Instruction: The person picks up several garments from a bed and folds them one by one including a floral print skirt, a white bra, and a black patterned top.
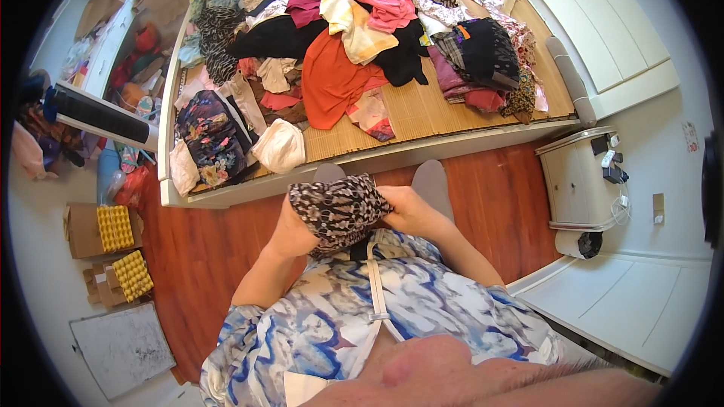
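A black, white and pinkish patterned garment (339, 206), bunched and partly folded, is held in front of my body. My left hand (294, 232) grips its left side, the fingers hidden under the cloth. At its right edge my right hand (410, 209) pinches the fabric. Beyond the hands, a bed with a woven mat (418, 118) bears a large heap of clothes, among them an orange-red garment (331, 82), a pale yellow cloth (362, 31) and a pink garment (382, 3). A dark floral garment (212, 135) and a cream padded cloth (280, 146) lie near the bed's front left corner.
The bed's white frame (350, 163) runs across just ahead of my feet. A cream bedside cabinet (571, 181) with plugs and chargers is at the right. Cardboard boxes (85, 232), yellow egg trays (115, 229) and a whiteboard (121, 345) are at the left.
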A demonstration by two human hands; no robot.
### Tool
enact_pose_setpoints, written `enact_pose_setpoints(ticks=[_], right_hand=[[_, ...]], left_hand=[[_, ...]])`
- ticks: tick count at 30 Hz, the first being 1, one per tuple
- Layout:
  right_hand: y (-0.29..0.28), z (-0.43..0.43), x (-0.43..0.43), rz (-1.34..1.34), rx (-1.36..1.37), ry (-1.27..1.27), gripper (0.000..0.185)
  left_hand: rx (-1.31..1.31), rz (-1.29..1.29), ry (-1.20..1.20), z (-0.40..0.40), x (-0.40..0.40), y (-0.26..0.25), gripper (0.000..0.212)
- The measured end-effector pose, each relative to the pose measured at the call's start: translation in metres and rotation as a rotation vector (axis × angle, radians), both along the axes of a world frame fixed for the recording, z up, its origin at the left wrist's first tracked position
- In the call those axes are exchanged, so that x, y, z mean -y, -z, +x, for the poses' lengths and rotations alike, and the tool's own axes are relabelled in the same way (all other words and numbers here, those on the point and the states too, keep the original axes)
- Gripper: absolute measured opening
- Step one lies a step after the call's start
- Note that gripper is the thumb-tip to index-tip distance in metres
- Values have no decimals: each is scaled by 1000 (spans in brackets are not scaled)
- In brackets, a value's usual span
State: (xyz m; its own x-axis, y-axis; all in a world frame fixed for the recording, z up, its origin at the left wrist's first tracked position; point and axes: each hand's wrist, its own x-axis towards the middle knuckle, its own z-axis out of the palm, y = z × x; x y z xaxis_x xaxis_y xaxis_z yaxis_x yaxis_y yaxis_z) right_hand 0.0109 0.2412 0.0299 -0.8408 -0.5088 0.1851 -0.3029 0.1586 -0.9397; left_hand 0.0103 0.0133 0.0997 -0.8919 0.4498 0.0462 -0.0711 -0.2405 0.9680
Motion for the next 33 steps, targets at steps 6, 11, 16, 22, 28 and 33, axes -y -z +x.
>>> enact_pose_setpoints(ticks=[6,11,16,22,28,33], right_hand=[[-10,-9,-23,-93,103,267,24],[-60,-27,-39,-87,13,489,18],[-79,-37,-47,15,-135,586,16],[-84,-43,-51,159,-333,684,16],[-88,-49,-57,355,-524,628,27],[-78,-59,-72,407,-566,713,41]], left_hand=[[-202,-299,-257,-20,19,-9,20],[-139,-279,-341,-37,31,1,10],[-16,-142,-365,-46,33,1,12],[-137,44,-556,-51,24,-13,12],[-271,70,-642,-63,39,-10,13],[-212,308,-760,-72,49,-26,13]])
